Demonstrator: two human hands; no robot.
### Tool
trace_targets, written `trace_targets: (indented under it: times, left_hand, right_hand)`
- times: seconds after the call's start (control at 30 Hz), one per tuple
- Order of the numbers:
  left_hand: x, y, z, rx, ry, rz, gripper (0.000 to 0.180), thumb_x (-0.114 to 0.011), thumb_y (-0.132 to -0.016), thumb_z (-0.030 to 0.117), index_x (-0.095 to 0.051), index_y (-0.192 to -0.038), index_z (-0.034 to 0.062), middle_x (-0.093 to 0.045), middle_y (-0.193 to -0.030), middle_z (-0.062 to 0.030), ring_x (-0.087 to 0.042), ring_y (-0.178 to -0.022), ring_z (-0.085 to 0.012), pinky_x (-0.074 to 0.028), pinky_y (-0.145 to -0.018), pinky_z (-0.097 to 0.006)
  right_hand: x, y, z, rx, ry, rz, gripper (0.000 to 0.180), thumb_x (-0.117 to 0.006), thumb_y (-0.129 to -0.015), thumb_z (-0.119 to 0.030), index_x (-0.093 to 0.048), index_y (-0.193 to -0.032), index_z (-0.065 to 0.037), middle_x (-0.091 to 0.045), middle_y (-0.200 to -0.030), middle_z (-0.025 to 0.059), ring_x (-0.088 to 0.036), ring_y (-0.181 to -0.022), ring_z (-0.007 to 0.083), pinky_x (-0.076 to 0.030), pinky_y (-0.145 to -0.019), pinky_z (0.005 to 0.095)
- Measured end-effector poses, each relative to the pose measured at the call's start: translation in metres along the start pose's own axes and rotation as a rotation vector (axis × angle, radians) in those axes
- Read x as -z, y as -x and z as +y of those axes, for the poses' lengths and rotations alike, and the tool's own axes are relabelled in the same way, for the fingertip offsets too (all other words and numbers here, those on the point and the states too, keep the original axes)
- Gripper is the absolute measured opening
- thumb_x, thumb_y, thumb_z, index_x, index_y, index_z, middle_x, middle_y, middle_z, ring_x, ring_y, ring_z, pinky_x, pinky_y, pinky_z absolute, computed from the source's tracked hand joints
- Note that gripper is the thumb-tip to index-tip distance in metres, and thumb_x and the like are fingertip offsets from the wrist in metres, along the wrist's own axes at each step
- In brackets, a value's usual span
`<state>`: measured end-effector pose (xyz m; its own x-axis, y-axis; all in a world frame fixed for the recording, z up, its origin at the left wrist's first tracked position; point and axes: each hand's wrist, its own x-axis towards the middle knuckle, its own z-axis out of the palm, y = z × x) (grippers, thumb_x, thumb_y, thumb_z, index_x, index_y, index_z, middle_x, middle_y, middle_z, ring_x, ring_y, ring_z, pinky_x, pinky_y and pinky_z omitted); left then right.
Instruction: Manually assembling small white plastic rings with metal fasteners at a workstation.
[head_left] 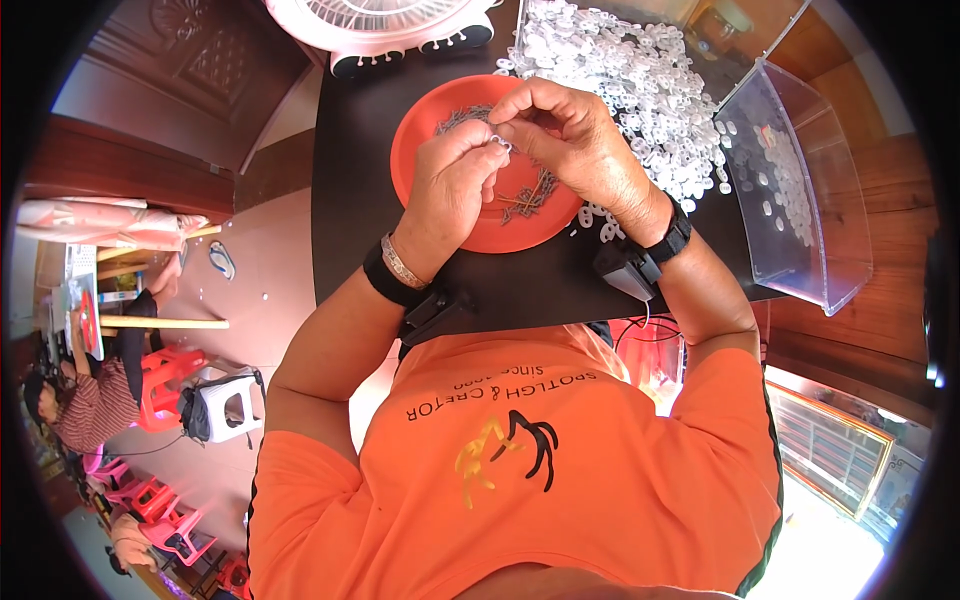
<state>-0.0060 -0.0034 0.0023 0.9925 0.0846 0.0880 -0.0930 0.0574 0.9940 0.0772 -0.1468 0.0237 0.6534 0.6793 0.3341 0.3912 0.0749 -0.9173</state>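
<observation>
Plastic piece (502,145) aslant, right end bodyward

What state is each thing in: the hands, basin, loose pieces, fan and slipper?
Left hand: closed, pinching a small whitish piece
Right hand: fingers bent beside it; grip unclear
Red-orange basin: upright, holding grey pieces
Clear pieces: heaped loosely
Fan: partly in view; running or not, unclear
Slipper: on the floor

Orange shirt (590,450); 2 black wristbands (676,234)
</observation>
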Motion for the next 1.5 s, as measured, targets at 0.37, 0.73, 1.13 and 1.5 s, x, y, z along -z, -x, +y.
trace_targets:
  times: [0.37,0.73,1.13,1.5]
  left_hand:
    - [0.004,-0.004,0.005,0.038,-0.001,-0.014,0.017,-0.05,-0.085,0.013,-0.055,-0.074,0.0002,-0.048,-0.06,0.0,-0.044,-0.052,-0.0062,-0.036,-0.048,-0.021]
    - [0.008,-0.004,0.007,0.018,-0.081,-0.031,0.021,-0.049,-0.087,0.018,-0.055,-0.076,0.0018,-0.048,-0.059,0.0016,-0.045,-0.053,-0.0064,-0.032,-0.048,-0.019]
    - [0.018,-0.009,0.012,0.043,0.062,0.069,0.018,-0.048,-0.087,0.016,-0.055,-0.077,0.0027,-0.052,-0.064,-0.0007,-0.048,-0.053,-0.0083,-0.035,-0.049,-0.02]
    - [0.013,-0.009,0.009,0.042,0.089,0.086,0.018,-0.05,-0.085,0.015,-0.055,-0.072,0.0037,-0.049,-0.057,0.0016,-0.045,-0.05,-0.0057,-0.032,-0.045,-0.019]
  right_hand:
    - [0.008,-0.002,-0.008,-0.069,0.332,-0.058,0.011,-0.062,-0.083,-0.013,-0.062,-0.089,-0.003,-0.065,-0.074,0.0085,-0.064,-0.07,0.019,-0.049,-0.064,0.0289]
    - [0.01,-0.003,-0.006,-0.085,0.349,-0.034,0.019,-0.061,-0.086,-0.023,-0.063,-0.089,-0.005,-0.063,-0.07,0.0085,-0.063,-0.064,0.0215,-0.049,-0.061,0.0314]
    - [0.049,-0.007,0.014,0.185,1.095,0.08,0.013,-0.057,-0.081,-0.02,-0.065,-0.083,-0.01,-0.064,-0.084,0.0069,-0.061,-0.083,0.0272,-0.05,-0.07,0.0388]
    - [0.104,-0.004,0.03,-0.172,1.187,-0.093,0.02,-0.06,-0.073,-0.018,-0.065,-0.088,-0.006,-0.064,-0.078,0.0124,-0.061,-0.079,0.0296,-0.047,-0.07,0.038]
